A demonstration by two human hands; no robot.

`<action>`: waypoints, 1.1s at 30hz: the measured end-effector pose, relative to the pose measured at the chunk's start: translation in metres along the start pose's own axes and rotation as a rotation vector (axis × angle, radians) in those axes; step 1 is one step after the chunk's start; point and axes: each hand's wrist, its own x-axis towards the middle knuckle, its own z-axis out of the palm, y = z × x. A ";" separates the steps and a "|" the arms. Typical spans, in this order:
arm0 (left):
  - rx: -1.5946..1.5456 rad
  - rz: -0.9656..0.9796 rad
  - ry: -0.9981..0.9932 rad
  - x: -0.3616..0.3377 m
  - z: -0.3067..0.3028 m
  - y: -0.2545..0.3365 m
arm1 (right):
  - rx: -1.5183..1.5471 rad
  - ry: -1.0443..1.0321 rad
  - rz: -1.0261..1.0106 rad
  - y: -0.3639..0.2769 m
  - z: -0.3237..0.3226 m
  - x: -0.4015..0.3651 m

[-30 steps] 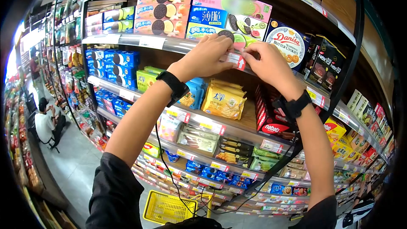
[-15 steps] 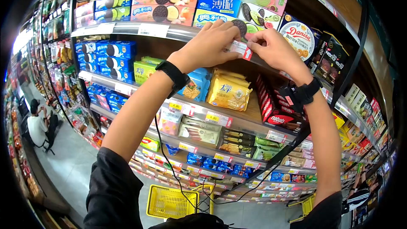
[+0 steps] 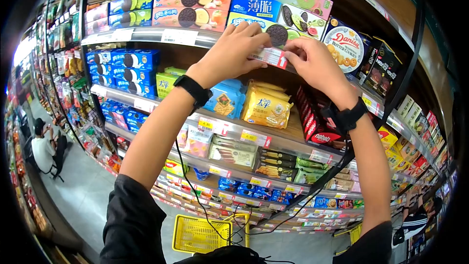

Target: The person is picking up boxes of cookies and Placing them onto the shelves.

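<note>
A white and red price label (image 3: pixel 271 57) with an upward arrow sits at the edge of the upper shelf. My left hand (image 3: pixel 236 51) is closed over the label's left end, with its fingertips curled against the shelf edge. At the label's right end, my right hand (image 3: pixel 316 59) has thumb and forefinger bent together in a pinch on its corner. Directly behind my hands stand Oreo biscuit boxes (image 3: pixel 278 35). A round Danisa butter cookies tin (image 3: pixel 343 49) is just right of my right hand. My palms hide part of the shelf rail.
Below are yellow cracker packs (image 3: pixel 266 107), blue packs (image 3: pixel 225 99) and red Nabati boxes (image 3: pixel 322 122). A yellow basket (image 3: pixel 201 234) stands on the floor beneath me, and dark cables (image 3: pixel 188 181) hang between my arms. A seated person (image 3: pixel 45 149) is in the aisle at left.
The label's printed face shows more fully between my hands now. My right hand's fingers have shifted slightly at its corner, and the view has moved a little.
</note>
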 end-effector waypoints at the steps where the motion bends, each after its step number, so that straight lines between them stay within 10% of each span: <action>1: -0.001 -0.010 -0.005 -0.001 -0.001 0.001 | -0.019 0.033 -0.002 0.001 -0.009 -0.009; 17: -0.157 0.139 0.034 0.077 0.056 0.083 | -0.128 0.011 0.113 0.078 -0.074 -0.081; 33: -0.646 -0.255 -0.048 0.093 0.100 0.083 | 0.379 -0.006 0.186 0.112 -0.074 -0.075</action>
